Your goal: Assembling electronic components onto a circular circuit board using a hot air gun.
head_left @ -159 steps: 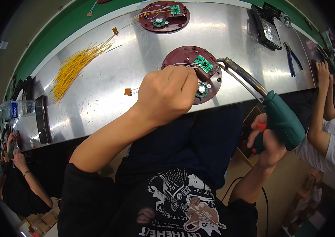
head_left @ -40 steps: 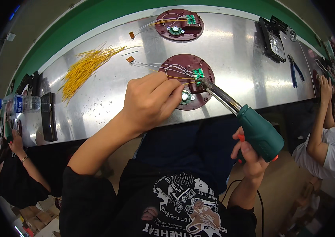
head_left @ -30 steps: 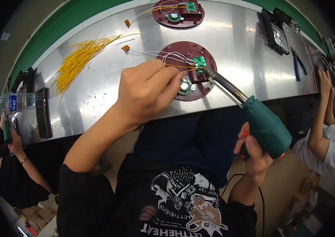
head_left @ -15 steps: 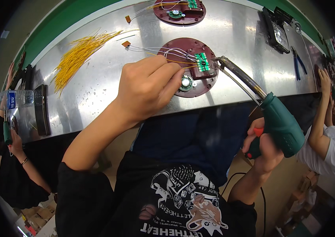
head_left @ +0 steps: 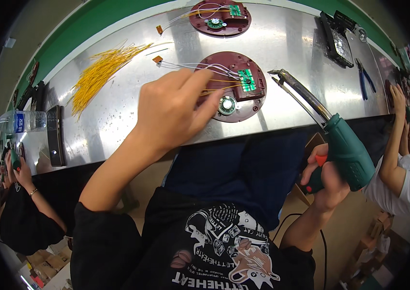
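A round maroon plastic housing (head_left: 226,63) lies on the metal table in front of me. It carries a small green circuit board (head_left: 247,80), a round speaker (head_left: 226,105) and white and yellow wires. My left hand (head_left: 171,108) is over the housing's left edge, thumb and forefinger apart, beside the yellow wires that run to the board. Slightly blurred, it shows nothing gripped. My right hand (head_left: 328,181) is wrapped round the handle of a green soldering gun (head_left: 347,150). Its tip points left, just right of the housing and apart from the board.
Loose yellow wires (head_left: 106,72) lie in a pile at the left. A second maroon housing (head_left: 234,31) is at the far edge. Blue-handled pliers (head_left: 364,79) and a black tray (head_left: 338,43) lie right; a phone (head_left: 56,135) and water bottle (head_left: 28,121) left. People work at both sides.
My left hand's pinch near the yellow wire has opened and the hand has shifted slightly left. The soldering gun's tip has moved right, away from the circuit board.
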Tool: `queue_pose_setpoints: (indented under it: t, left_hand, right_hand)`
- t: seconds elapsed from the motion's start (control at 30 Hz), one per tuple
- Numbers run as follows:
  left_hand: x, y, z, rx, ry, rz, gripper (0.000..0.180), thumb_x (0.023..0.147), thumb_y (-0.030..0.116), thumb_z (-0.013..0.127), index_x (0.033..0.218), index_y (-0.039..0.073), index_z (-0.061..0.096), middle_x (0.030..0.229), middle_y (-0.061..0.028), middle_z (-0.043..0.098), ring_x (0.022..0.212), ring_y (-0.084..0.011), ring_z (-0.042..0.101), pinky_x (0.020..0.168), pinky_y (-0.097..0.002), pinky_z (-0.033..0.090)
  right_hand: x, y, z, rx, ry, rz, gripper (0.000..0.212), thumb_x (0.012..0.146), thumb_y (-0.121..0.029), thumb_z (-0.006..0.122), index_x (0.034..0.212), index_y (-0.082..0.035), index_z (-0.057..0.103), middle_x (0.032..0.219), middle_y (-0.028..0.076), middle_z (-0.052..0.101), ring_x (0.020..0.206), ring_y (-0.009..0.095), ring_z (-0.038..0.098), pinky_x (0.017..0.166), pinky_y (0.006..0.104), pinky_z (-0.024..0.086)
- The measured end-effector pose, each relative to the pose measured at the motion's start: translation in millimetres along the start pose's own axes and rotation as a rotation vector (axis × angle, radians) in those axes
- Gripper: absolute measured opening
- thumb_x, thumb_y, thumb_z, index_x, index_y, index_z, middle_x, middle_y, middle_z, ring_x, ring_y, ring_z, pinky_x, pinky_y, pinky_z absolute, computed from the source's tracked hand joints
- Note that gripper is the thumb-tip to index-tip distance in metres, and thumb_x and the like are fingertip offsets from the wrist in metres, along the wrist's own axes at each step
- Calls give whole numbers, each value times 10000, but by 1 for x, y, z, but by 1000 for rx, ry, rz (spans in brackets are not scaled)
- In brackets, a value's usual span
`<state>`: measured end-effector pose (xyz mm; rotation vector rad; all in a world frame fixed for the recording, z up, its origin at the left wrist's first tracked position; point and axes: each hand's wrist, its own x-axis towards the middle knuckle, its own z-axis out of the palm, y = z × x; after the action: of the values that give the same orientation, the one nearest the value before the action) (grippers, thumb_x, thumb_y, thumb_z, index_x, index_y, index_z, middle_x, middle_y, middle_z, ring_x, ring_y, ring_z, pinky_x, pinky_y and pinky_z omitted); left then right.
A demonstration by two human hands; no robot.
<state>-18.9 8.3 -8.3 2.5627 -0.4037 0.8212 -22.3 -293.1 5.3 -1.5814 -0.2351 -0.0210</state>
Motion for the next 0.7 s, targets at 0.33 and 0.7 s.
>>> queue_pose_setpoints:
  t: [0.33, 0.7]
  left_hand:
    - [2, -17, -46, 599, -73, -74, 403, 852, 301, 736, 1148, 34, 672, 1134, -165, 638, 1147, -400, 528, 992, -501, 397]
    - [120, -31, 35, 71, -534, 9, 514, 797, 301, 744, 1205, 9, 638, 1150, -193, 661, 1097, -380, 614, 962, -438, 488]
  right_hand:
    - [16, 6, -12, 35, 91, -113, 415, 923, -202, 562, 1192, 113, 528, 880, 206, 601, 442, 182, 542, 405, 258, 435]
    - [9, 24, -47, 247, 394, -128, 298, 958, -173, 503, 1117, 78, 523, 900, 193, 578, 435, 180, 531, 385, 259, 430]
